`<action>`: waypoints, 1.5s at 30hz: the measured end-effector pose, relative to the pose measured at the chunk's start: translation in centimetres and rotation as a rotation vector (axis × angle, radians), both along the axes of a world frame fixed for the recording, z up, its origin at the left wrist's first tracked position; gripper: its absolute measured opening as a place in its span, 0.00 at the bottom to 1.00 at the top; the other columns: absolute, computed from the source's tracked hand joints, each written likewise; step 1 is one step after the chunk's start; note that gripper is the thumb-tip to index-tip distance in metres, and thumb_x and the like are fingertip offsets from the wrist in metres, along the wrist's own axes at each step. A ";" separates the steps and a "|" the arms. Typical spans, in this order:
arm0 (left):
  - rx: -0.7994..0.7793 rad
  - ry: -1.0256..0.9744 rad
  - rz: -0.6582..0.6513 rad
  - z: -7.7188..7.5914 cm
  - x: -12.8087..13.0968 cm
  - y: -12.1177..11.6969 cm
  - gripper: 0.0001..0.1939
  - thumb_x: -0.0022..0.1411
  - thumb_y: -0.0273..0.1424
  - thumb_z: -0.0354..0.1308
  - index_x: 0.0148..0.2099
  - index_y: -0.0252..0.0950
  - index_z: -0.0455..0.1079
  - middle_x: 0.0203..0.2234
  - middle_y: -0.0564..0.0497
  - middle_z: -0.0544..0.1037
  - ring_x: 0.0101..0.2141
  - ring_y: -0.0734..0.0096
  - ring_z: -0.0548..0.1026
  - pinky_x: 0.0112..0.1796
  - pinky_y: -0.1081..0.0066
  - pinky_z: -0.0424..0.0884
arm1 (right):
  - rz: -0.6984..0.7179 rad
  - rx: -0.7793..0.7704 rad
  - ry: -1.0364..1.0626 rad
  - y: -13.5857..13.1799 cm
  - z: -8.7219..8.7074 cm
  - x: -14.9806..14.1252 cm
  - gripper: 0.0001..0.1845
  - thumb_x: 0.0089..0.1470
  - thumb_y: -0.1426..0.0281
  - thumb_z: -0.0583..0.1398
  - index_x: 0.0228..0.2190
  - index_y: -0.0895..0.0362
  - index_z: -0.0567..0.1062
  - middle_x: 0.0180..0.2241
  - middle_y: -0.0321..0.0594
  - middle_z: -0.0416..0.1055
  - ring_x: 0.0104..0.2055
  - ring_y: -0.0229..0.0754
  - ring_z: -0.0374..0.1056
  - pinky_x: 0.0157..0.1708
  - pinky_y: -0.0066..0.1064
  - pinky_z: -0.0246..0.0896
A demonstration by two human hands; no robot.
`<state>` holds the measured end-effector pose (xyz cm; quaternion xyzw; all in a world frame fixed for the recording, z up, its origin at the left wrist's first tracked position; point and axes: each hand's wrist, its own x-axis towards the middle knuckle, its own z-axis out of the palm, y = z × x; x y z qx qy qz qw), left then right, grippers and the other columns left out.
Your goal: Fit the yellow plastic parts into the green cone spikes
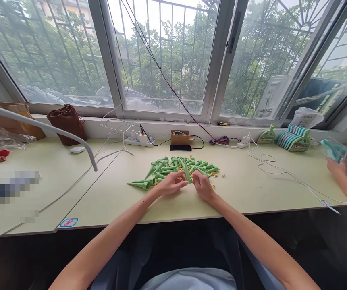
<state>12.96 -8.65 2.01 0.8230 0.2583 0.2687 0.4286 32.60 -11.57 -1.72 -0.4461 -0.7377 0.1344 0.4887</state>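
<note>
My left hand (172, 183) is closed, thumb and fingers gripping a green plastic watering spike (185, 169), its point up and its wide end toward me. Close beside that wide end, my right hand (202, 186) is pinched shut; whatever its fingertips hold is hidden. Behind both hands lies a pile of similar green spikes (163, 164), with small yellow plastic pieces (223, 175) scattered among them and to the right. A couple of spikes (141, 184) lie just left of my left hand.
A phone (181, 148) leans on a small cardboard box (179, 139) behind the pile. White cables (294, 177) cross the table (107, 201) on both sides. At right, another person's hands (339, 167) hold a bagged teal item (336, 151) near green hangers (296, 139). A brown pouch (66, 125) stands left.
</note>
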 end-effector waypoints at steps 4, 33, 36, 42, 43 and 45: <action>0.138 0.001 0.060 -0.2 0.2 0.2 0.18 0.60 0.44 0.57 0.45 0.35 0.69 0.33 0.52 0.70 0.22 0.81 0.63 0.25 0.77 0.63 | -0.026 0.001 -0.040 0.1 -0.1 0.0 0.18 0.67 0.63 0.45 0.24 0.53 0.57 0.19 0.32 0.57 0.21 0.37 0.52 0.24 0.30 0.47; -0.368 0.013 0.056 0.3 0.6 0.0 0.35 0.61 0.59 0.44 0.28 0.29 0.68 0.22 0.47 0.73 0.16 0.77 0.68 0.14 0.78 0.62 | -0.006 0.061 -0.053 -0.5 0.7 -0.3 0.21 0.67 0.60 0.46 0.23 0.54 0.58 0.20 0.32 0.56 0.22 0.37 0.52 0.25 0.30 0.48; -0.359 0.010 0.045 0.5 0.5 -0.2 0.34 0.60 0.58 0.48 0.29 0.29 0.69 0.24 0.46 0.74 0.17 0.77 0.68 0.15 0.77 0.63 | 0.025 0.057 -0.052 -0.6 0.7 -0.2 0.20 0.67 0.61 0.46 0.24 0.54 0.58 0.21 0.32 0.56 0.23 0.37 0.52 0.26 0.30 0.49; -0.324 0.003 0.030 0.3 0.4 0.0 0.31 0.59 0.57 0.51 0.30 0.30 0.69 0.21 0.50 0.72 0.17 0.77 0.68 0.16 0.77 0.63 | 0.037 0.046 -0.048 -0.5 0.7 -0.2 0.20 0.67 0.60 0.46 0.25 0.53 0.59 0.21 0.33 0.57 0.22 0.38 0.53 0.26 0.30 0.49; -0.315 0.002 0.030 0.2 0.4 0.1 0.30 0.60 0.56 0.51 0.29 0.31 0.69 0.19 0.51 0.71 0.16 0.77 0.68 0.16 0.78 0.63 | 0.042 0.042 -0.048 -0.5 0.7 -0.2 0.19 0.67 0.60 0.46 0.25 0.54 0.59 0.21 0.33 0.58 0.23 0.38 0.53 0.26 0.30 0.50; -0.295 -0.008 0.034 0.1 0.3 0.3 0.29 0.60 0.55 0.51 0.29 0.32 0.67 0.16 0.53 0.69 0.15 0.78 0.66 0.17 0.78 0.62 | 0.047 0.035 -0.049 -0.5 0.7 -0.2 0.19 0.67 0.60 0.46 0.25 0.53 0.60 0.22 0.33 0.58 0.23 0.38 0.53 0.26 0.30 0.50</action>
